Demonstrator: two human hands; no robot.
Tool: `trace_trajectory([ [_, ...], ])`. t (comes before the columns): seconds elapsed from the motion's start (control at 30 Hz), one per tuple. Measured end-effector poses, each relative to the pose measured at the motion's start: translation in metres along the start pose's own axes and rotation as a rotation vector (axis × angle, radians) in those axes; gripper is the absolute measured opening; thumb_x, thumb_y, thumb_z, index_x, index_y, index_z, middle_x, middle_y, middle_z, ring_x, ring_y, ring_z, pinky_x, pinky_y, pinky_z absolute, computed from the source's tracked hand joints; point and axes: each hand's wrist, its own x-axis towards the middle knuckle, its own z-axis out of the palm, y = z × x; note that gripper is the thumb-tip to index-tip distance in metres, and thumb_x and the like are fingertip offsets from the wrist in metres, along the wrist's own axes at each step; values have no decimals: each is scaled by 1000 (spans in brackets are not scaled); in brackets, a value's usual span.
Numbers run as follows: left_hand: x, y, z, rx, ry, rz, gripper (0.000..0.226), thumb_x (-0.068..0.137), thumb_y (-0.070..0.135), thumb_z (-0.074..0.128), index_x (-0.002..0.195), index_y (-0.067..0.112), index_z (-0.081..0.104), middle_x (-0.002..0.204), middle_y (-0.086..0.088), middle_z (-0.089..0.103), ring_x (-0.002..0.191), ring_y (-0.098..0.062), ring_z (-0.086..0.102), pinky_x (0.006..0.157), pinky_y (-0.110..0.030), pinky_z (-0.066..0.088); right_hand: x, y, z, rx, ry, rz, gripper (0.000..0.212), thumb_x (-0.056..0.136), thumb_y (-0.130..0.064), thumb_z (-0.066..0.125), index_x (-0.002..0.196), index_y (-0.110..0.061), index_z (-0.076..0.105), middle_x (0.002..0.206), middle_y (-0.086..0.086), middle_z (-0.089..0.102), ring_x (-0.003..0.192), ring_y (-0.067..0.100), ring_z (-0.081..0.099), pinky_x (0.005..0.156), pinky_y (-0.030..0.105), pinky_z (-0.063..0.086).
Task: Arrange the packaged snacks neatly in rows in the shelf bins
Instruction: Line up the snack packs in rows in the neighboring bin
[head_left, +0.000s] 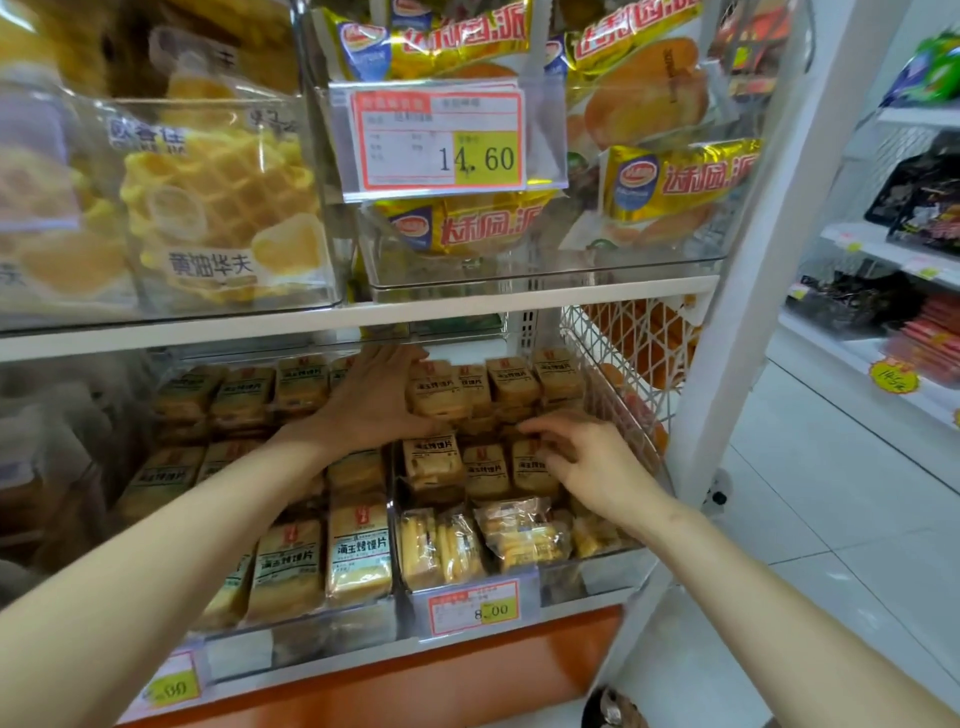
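Small tan snack packets (483, 470) with dark labels fill a clear shelf bin (597, 571) on the lower shelf, standing in rows. My left hand (376, 395) reaches deep into the bin, its fingers straight against the back row of packets (511, 382). My right hand (587, 462) hovers over the middle row at the bin's right side, fingers curled down onto a packet (532, 467); whether it pinches the packet is hidden. Several packets in the front row (519, 532) lie tilted and loose.
A second bin (311, 618) to the left holds similar packets. Clear bins of waffles (218, 202) and yellow cake packs (467, 223) sit on the shelf above, with a price tag (441, 137). A white wire basket (623, 343) and a white post (737, 312) stand on the right.
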Motion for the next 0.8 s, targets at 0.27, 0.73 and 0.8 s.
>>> trace_trajectory([
  [0.27,11,74,54,0,-177,144,87,68,52,73,139,22,31,145,-2,33,136,-24,21,113,-41,17,12,1,-25,125,251,68,39,87,2,53,120,-16,60,118,-2,63,103,13,61,91,21,46],
  [0.73,22,63,78,49,-310,113,76,74,44,71,136,21,34,142,-2,34,133,-25,24,108,-45,28,9,17,-14,-122,47,124,40,89,-1,53,126,-13,54,130,5,55,121,20,50,95,18,34],
  [0.8,22,62,73,77,-344,103,82,74,46,71,140,21,29,144,-3,30,135,-26,21,111,-45,23,10,17,-11,-133,-18,127,43,90,-1,51,131,-12,48,134,8,51,124,23,48,98,21,34],
])
